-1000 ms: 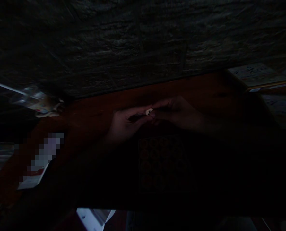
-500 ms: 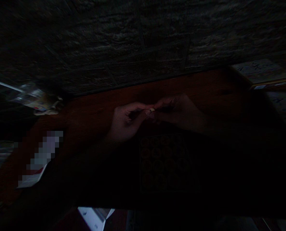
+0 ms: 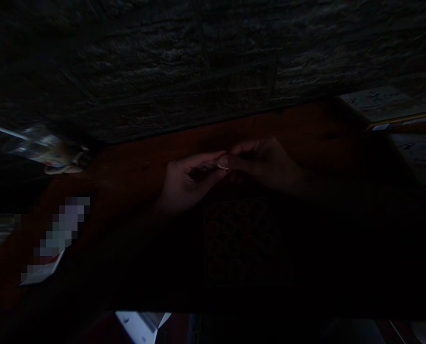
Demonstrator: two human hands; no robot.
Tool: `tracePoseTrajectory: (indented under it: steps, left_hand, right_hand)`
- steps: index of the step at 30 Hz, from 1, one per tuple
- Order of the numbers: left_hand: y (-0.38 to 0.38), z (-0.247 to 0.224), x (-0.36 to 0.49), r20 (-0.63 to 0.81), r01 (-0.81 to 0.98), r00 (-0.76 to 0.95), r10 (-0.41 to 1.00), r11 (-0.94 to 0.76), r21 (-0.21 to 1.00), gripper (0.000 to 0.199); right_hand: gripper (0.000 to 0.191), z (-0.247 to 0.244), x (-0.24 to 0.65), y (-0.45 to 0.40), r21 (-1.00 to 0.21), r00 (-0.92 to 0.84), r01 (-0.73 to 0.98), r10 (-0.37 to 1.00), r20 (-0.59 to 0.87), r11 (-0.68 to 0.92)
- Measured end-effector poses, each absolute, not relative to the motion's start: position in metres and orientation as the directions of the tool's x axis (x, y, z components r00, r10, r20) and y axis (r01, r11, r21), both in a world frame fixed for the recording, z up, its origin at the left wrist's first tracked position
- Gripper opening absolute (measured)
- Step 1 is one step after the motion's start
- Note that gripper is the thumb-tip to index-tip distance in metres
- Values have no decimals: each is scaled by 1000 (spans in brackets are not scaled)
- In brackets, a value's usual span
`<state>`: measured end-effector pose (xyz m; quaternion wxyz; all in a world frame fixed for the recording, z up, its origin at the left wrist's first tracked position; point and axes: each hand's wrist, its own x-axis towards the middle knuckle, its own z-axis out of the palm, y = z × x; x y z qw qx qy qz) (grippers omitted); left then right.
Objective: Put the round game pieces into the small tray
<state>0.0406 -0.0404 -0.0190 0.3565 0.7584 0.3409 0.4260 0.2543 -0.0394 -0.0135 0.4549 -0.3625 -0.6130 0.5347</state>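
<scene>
In very dim light, my left hand [image 3: 184, 184] and my right hand [image 3: 265, 165] meet fingertip to fingertip above a brown wooden table. A small pale piece [image 3: 223, 167] is pinched between them, mostly covered by my right thumb. Its kind is too dark and small to tell. Both hands are closed on it, thumbs against fingers. Just below them, on the near side, lies a squarish tray [image 3: 204, 243] with rows of round pieces [image 3: 231, 245], some with reddish marks. Shadow hides most of their detail.
A dark stone-like wall [image 3: 169, 57] runs behind the wooden table [image 3: 134, 155]. Clear plastic packaging [image 3: 48, 145] stands at the left, above a blurred-out pale sheet [image 3: 60, 234]. Patterned boxes [image 3: 381, 102] are at the right. A white object [image 3: 137, 325] shows below the near edge.
My right thumb has moved over the small pale piece, so less of it shows. Both hands stay together in nearly the same place. The view has shifted slightly.
</scene>
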Motion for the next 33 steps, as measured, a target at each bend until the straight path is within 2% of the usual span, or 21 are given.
tracePoseTrajectory:
  steps: [4,7,13,17,24,33]
  left_hand:
    - [-40,-22,43,418,235,312,853,-496,836,27]
    - [-37,-23,42,488,255,269,831,-550,796,23]
    - [-29,-22,36,663,303,399,634,-773,557,24]
    - [-26,-21,33,699,328,460,547,-837,439,28]
    - [-28,-19,33,714,388,425,556,-825,410,31]
    - [-30,-15,31,690,397,479,542,-835,381,25]
  right_hand:
    - [36,-12,256,-37,-985,-387,-52,906,173,166]
    - [36,-12,256,-38,-984,-404,-51,898,175,168]
    - [33,-15,257,-40,-954,-431,114,879,203,276]
    - [29,-20,258,-37,-951,-458,107,863,212,290]
    - [26,-19,259,-36,-980,-467,-56,863,194,190]
    - [29,-17,255,-36,-989,-387,-130,915,116,71]
